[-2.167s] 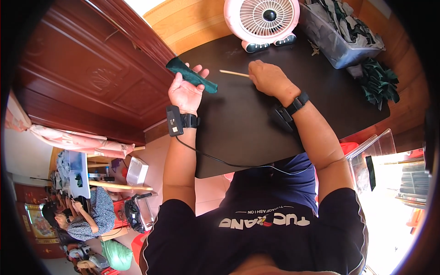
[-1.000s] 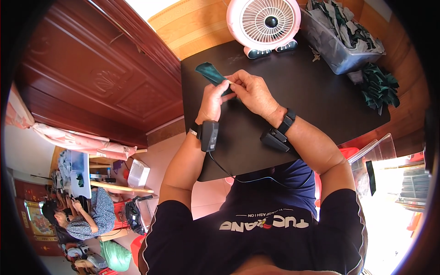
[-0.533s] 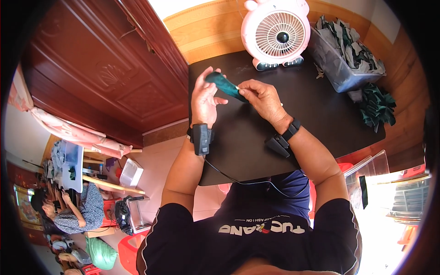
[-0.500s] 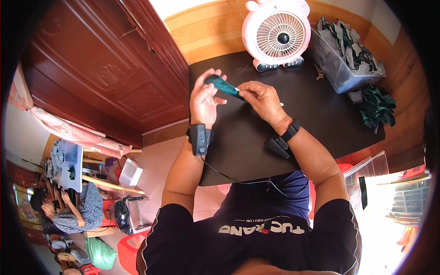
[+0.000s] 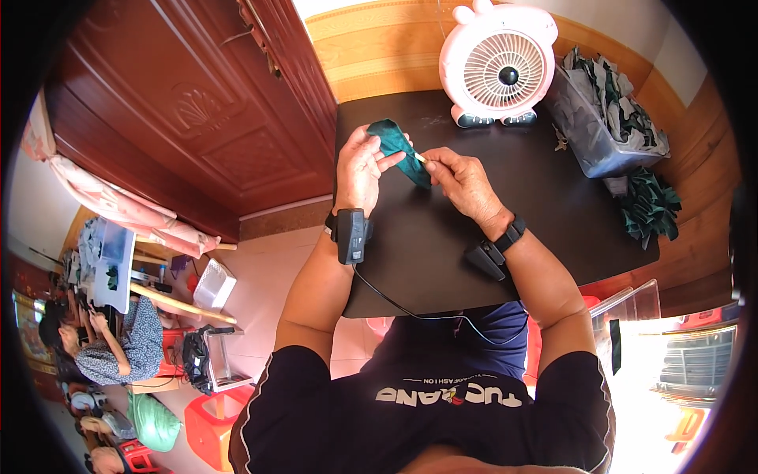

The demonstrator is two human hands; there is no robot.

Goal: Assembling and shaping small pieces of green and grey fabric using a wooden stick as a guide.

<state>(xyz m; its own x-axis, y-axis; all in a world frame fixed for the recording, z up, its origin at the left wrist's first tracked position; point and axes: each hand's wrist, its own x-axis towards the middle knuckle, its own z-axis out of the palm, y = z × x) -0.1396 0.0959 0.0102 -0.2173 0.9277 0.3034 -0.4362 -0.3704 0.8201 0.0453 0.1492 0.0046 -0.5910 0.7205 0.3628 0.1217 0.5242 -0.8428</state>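
Note:
A strip of dark green cloth (image 5: 387, 138) is stretched between my hands above the dark tabletop. My left hand (image 5: 359, 170) grips its upper part, with the thumb against the cloth and the fingers behind it. In my right hand (image 5: 466, 186), thumb and forefinger pinch a thin pale stick (image 5: 420, 158), whose tip touches the cloth near its middle. The strip's lower end hangs just left of my right fingertips. Whether the tip lies inside a fold of the cloth, I cannot tell.
A pink fan (image 5: 505, 75) stands at the table's (image 5: 505, 245) back edge. To its right, a clear plastic bin (image 5: 592, 150) overflows with grey and green cloth pieces, and a green cloth bundle (image 5: 647, 205) lies beside it. A cable (image 5: 403, 308) trails from my left wrist. Other people sit far left.
My left fingers have closed on the green cloth, where they were spread around it before. The cloth now shows broader and hangs lower near my right fingers. The whole view has shifted slightly.

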